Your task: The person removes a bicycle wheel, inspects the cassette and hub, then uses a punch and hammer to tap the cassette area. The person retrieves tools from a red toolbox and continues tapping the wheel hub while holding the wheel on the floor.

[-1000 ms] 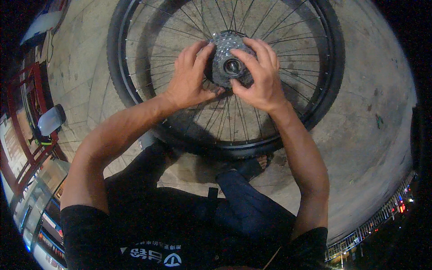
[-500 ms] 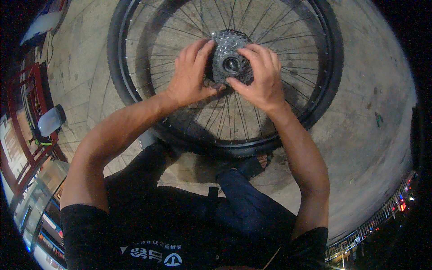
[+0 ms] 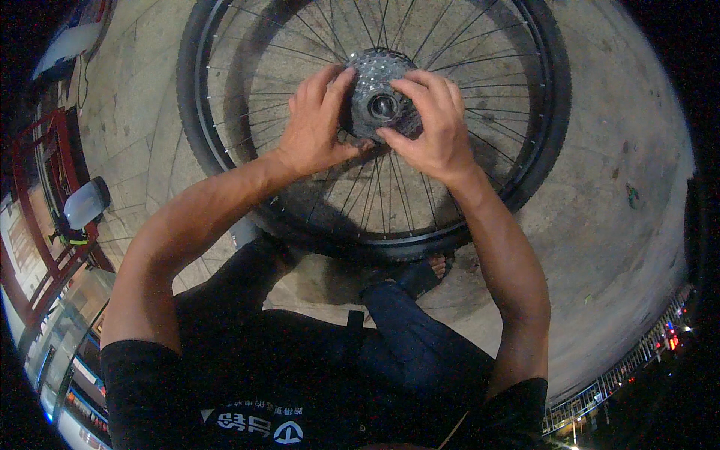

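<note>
A bicycle wheel with a knobbly black tyre (image 3: 196,97) and thin dark spokes lies flat before me. At its hub sits a silver-grey cassette (image 3: 375,71) of stacked toothed sprockets, with a round dark opening in its middle. My left hand (image 3: 316,120) curves round the cassette's left side, fingertips on the upper left rim and thumb by the lower edge. From the right, my right hand (image 3: 433,124) grips the cassette, its fingers above the central opening and its thumb below. The hub beneath the sprockets is hidden.
Pale paved floor (image 3: 615,135) spreads around the wheel. My sandalled foot (image 3: 431,274) is close to the tyre's near edge. A red metal frame (image 3: 37,225) and a grey rounded object (image 3: 86,202) stand at the left. A small green item (image 3: 632,196) lies far right.
The cassette and the wheel appear shifted very slightly left in view. Both hands keep their hold on the cassette, with hardly any change in the fingers.
</note>
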Available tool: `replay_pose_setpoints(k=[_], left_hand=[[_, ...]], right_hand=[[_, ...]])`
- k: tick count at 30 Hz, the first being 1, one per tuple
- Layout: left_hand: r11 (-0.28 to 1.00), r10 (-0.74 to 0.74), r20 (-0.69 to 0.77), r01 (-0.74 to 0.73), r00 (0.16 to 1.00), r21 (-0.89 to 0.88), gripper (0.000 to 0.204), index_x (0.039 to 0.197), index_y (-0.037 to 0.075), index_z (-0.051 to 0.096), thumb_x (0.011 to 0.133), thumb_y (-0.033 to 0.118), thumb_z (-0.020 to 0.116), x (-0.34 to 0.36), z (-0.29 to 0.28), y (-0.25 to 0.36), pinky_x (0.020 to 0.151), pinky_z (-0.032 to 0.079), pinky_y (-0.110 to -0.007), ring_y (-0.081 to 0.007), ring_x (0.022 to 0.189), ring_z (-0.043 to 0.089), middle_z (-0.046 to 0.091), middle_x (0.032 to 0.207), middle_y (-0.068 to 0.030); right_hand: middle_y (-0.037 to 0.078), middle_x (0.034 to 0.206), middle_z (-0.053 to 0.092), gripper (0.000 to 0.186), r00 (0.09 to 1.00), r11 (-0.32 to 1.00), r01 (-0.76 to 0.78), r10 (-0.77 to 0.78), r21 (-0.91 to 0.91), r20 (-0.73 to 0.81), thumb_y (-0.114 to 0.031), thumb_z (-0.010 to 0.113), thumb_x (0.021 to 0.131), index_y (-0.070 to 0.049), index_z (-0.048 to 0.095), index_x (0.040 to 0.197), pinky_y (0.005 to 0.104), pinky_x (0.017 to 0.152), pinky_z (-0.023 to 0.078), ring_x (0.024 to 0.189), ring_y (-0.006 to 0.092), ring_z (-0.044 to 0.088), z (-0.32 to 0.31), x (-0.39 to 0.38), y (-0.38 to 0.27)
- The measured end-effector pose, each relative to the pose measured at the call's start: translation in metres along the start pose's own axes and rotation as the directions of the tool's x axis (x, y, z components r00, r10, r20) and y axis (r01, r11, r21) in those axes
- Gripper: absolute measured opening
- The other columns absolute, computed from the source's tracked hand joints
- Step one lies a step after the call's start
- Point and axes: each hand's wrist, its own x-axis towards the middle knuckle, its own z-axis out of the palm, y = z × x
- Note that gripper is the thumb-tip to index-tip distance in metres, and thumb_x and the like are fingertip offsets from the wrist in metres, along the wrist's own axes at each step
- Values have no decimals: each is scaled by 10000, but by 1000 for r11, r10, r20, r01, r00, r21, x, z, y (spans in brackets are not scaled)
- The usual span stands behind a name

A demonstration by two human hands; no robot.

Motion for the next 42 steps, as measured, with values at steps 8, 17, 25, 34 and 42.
replay_pose_setpoints(k=[8,17,25,34,42], left_hand=[[999,0,3,0,1000,35,1092,1497,73,304,628,397,880,0,0,0,1073,330,-529,-417,1327,370,360,1447,-214],[999,-43,-9,43,999,2,1033,1486,127,380,632,423,881,1,3,-2,1033,379,-516,-416,1216,453,414,1359,-243],[1000,-12,-35,12,999,-1,982,1487,148,367,669,409,844,-2,7,-3,1018,342,-550,-413,1279,396,386,1398,-229],[1000,-27,-9,27,1000,9,978,1475,134,373,663,424,835,2,4,-5,1010,347,-546,-401,1277,426,403,1402,-217],[1000,-1,4,1,1000,21,963,1495,123,355,696,416,806,3,4,-10,1012,365,-529,-404,1319,411,374,1452,-218]], right_hand=[[104,1248,571,677,1000,1000,-25,25,-11,-3,-253,871,594,-129,621,1211,467,998,412,1166,340,515,2,-1,-1],[107,1310,552,686,1000,1000,-2,2,-3,8,-216,851,622,-148,608,1259,473,1036,388,1237,341,492,-1,0,-3],[116,1287,565,644,999,997,53,-53,55,-9,-184,829,629,-130,628,1238,465,1037,401,1223,349,503,-1,2,2],[116,1255,573,623,999,992,46,-47,119,7,-177,836,629,-124,650,1221,451,1024,428,1192,343,512,-3,6,6],[108,1232,574,634,1000,996,-14,13,89,13,-209,867,609,-146,658,1204,440,1010,440,1163,339,512,2,6,6]])
